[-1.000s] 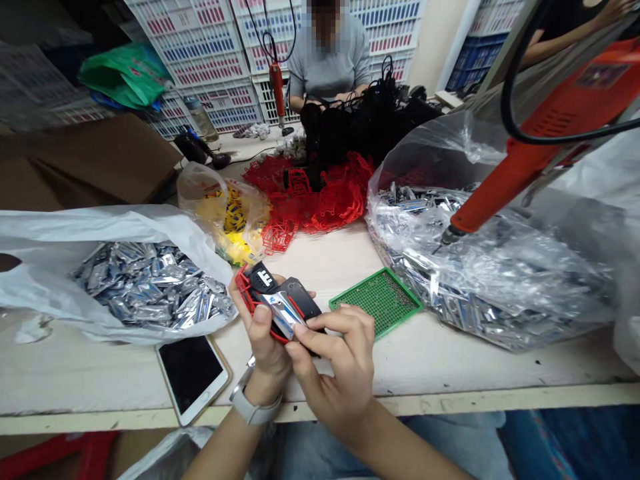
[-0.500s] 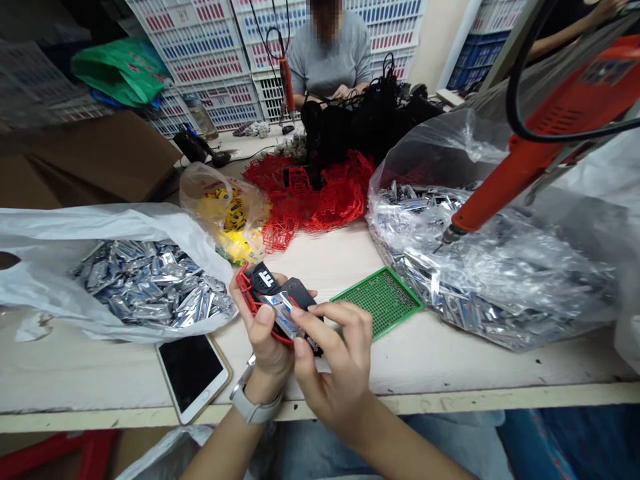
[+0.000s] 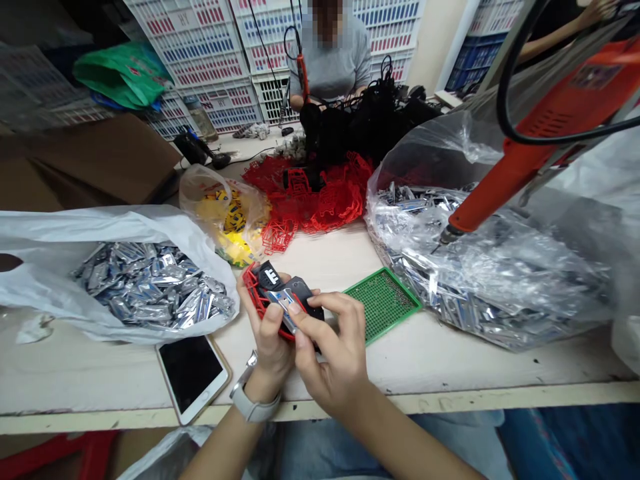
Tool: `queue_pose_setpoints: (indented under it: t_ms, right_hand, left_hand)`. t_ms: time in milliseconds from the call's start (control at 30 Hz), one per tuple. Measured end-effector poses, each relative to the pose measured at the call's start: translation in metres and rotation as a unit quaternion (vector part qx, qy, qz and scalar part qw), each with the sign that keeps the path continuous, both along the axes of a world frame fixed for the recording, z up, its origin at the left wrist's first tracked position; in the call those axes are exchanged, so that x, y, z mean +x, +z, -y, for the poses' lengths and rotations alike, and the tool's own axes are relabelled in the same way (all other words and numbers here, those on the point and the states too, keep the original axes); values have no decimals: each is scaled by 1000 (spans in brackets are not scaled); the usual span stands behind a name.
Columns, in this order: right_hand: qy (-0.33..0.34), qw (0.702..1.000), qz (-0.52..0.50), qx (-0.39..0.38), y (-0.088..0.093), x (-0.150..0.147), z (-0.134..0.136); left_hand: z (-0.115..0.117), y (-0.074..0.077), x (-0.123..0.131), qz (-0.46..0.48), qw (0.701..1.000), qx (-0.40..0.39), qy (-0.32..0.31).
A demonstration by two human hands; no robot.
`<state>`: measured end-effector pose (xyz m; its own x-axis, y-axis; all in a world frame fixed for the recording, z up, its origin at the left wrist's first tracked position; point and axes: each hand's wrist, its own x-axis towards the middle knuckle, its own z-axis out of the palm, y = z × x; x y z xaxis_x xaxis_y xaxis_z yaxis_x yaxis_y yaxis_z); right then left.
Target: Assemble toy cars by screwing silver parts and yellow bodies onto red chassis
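My left hand (image 3: 270,340) is wrapped around a red and black plastic assembly (image 3: 257,293), perhaps a toy vehicle body, tilted above the table edge. A shiny silver panel with blue marks (image 3: 283,300) lies on it, under my left thumb. My right hand (image 3: 335,347) is closed at the same panel, with index fingertip and thumb on its lower end; the other fingers touch the black part behind. The underside of the assembly is hidden by my hands. To the right lies a green perforated tray (image 3: 385,307) with small screws at its far corner.
A bag of silver parts (image 3: 155,280) stands left, another plastic bag of silver panels (image 3: 480,280) right. An orange electric screwdriver (image 3: 495,187) hangs over that one. Red frames (image 3: 320,193), yellow parts (image 3: 233,220), and a phone (image 3: 193,377) lie about. A person (image 3: 335,60) sits opposite.
The assembly has turned slightly and shifted a little to the right in my left hand. My right fingers have shifted slightly on the silver panel. The person opposite has moved their hands.
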<state>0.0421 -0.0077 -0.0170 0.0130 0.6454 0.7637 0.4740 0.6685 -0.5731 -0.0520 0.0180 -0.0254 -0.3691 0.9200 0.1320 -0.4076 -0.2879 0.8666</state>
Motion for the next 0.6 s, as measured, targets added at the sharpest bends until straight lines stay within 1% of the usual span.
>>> queue_pose_setpoints:
  t_ms: [67,133,200,233,267,300,333,367,400,433,500,533,600]
  right_hand:
    - [1,1000,0,-5,1,2,-1]
    - [21,1000,6,-22,5,9,-4]
    - [55,998,15,-38,13,24,-10]
    - [58,998,14,-34,18,36,-15]
    - [39,999,-1,-16,24,50,-22]
    - [-9,999,-32,12,30,67,-30]
    - [-81,991,-84,60,36,85,-41]
    - [-168,964,-169,115,42,104,-53]
    - [-219,930,-258,146,47,124,-66]
    - [-226,907,-324,147,52,143,-80]
    - [-189,897,-395,65,57,174,-107]
    - [-140,904,-404,-1,58,184,-118]
    - [-14,918,-382,-108,60,194,-131]
  left_hand:
    - [-2,2,1,35,999,3,4]
    - [-5,4,1,48,999,-7,7]
    - [-9,6,-1,44,999,-20,3]
    - [-11,6,-1,40,999,-27,-3]
    - [-13,5,-1,37,999,-35,-6]
    - [-15,4,-1,37,998,-46,-8]
    - [-16,3,-1,39,997,-60,-6]
    - [-18,2,0,44,996,-77,-5]
    - [-19,0,2,48,994,-95,-6]
    - [-19,-1,3,51,992,-111,-11]
    - [-21,-3,7,50,989,-135,-29]
    - [-21,-3,9,49,988,-140,-36]
    - [-23,-3,11,46,988,-144,-42]
